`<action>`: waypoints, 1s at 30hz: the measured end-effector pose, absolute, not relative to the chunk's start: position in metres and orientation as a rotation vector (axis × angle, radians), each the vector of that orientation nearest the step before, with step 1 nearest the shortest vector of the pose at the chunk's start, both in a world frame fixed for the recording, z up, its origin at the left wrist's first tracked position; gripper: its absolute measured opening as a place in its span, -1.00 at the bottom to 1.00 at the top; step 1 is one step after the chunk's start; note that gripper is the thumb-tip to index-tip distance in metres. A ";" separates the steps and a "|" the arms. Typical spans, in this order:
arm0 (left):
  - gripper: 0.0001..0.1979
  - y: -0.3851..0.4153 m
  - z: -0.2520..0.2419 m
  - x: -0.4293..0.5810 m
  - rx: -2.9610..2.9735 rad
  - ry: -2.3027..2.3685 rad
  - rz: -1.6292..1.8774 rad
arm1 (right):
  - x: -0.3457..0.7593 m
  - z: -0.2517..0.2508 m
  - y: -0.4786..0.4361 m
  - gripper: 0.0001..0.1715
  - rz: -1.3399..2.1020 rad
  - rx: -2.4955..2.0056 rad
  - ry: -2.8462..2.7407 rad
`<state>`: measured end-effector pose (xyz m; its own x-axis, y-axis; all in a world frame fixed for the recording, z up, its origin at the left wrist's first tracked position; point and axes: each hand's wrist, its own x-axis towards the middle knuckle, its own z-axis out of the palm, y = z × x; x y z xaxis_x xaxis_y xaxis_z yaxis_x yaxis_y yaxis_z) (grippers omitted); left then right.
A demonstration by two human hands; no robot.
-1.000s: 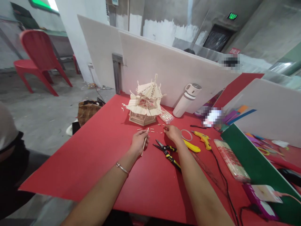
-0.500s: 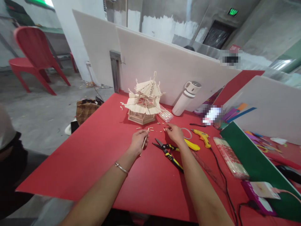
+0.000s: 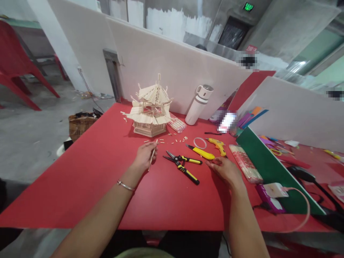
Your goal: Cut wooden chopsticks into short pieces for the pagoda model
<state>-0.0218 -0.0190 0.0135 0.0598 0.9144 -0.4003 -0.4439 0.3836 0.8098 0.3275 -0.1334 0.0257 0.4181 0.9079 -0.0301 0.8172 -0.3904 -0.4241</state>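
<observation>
"How many models stood on the near table (image 3: 80,186)?"
"There was one stick pagoda (image 3: 152,116)."
"Sticks?"
"One long stick (image 3: 152,157); short pieces (image 3: 162,140) numbered over ten, exact tally unclear."
"Stick packs (image 3: 245,163)?"
"They came to two."
"Tools?"
"Three were present: one cutting pliers (image 3: 184,168), one yellow knife (image 3: 202,152), one glue gun (image 3: 218,145)."
"Flasks (image 3: 197,107)?"
"One."

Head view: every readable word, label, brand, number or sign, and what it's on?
None can be read.
Green lit sign, top: marks too blurred.
Red sign below it: too small and blurred.
Right-hand stick packet: red print, too blurred.
Bright patch by the partition: pixelated.
Yellow cutter and black-and-yellow snips: no legible marking.
</observation>
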 end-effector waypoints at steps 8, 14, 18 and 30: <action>-0.65 -0.026 0.014 -0.019 0.587 1.047 1.145 | 0.328 0.021 -0.157 -0.71 0.619 -2.292 -1.338; -0.68 -0.034 0.020 -0.015 0.586 0.994 1.121 | 0.280 0.054 -0.137 -0.60 0.920 -1.760 -1.454; -0.66 -0.037 0.022 -0.014 0.581 0.966 1.107 | 0.236 0.068 -0.112 -0.49 1.005 -1.631 -1.207; -0.68 -0.037 0.021 -0.017 0.544 0.896 1.241 | 0.110 0.007 -0.072 -0.59 1.197 -1.237 -1.152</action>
